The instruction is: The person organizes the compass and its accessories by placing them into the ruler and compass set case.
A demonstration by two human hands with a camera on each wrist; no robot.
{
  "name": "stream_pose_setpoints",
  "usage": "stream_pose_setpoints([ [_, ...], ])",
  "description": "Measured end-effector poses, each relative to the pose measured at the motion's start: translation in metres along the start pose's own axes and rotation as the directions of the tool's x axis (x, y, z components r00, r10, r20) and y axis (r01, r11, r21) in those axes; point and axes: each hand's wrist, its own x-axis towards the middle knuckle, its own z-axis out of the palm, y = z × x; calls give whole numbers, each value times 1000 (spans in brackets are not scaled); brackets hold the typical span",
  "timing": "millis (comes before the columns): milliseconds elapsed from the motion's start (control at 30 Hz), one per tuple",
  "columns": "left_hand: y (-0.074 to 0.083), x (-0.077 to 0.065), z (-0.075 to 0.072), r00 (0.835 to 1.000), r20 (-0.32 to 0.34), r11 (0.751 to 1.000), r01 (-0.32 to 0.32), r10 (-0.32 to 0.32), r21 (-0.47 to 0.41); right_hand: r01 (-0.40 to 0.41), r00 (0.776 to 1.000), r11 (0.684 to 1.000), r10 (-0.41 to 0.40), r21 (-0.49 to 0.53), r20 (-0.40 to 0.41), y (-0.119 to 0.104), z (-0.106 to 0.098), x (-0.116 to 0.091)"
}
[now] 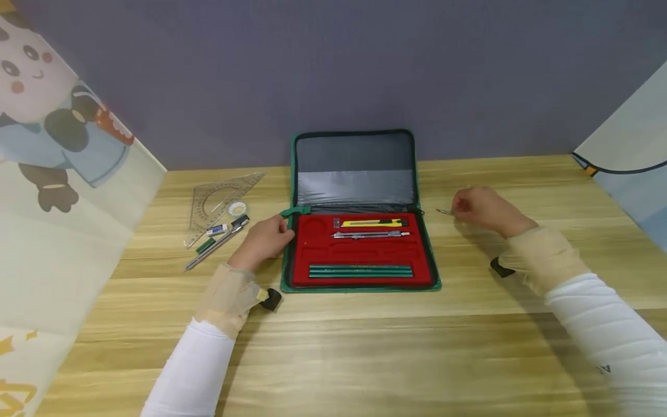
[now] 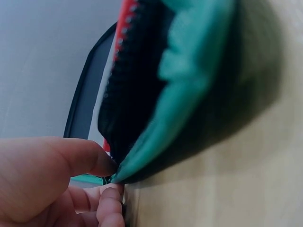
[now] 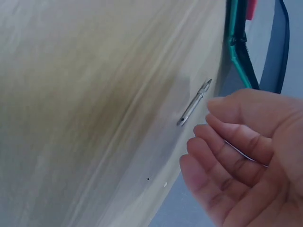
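Note:
A green zip case (image 1: 439,286) lies unfolded on the table, its lid leaning against the wall behind. Its red tray (image 1: 365,252) holds a yellow utility knife (image 1: 370,223), a metal compass (image 1: 370,234) and several green pencils (image 1: 361,271). My left hand (image 1: 267,240) pinches the case's left edge between thumb and fingers; in the left wrist view the thumb (image 2: 90,158) presses on that edge. Right of the case, my right hand (image 1: 479,209) hovers close to a slim metal piece with a forked tip (image 3: 195,103). Thumb and fingers stand apart, the piece lying on the table beside them.
Left of the case lie a clear set square (image 1: 200,202), a protractor, a roll of white tape (image 1: 237,209), an eraser (image 1: 216,230), a small green item (image 1: 205,245) and another metal compass (image 1: 213,249). A grey wall (image 1: 354,69) borders the table's back.

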Motion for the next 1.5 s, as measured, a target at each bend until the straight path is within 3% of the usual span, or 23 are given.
stream_pose_setpoints([
  [200, 0, -1, -1, 1000, -9, 1000, -2, 2, 7, -2, 999, 1000, 2, -1, 49, -2, 4, 7],
  [433, 0, -2, 0, 1000, -9, 1000, -3, 3, -6, 36, 998, 999, -35, -23, 44, -3, 5, 9],
  [700, 3, 0, 0, 1000, -12, 1000, -5, 5, -2, 3, 996, 999, 0, -38, 90, -2, 4, 12],
  [1500, 1, 0, 0, 1000, -10, 1000, -9, 9, 9, 5, 995, 1000, -3, -21, 96, -1, 11, 14],
])
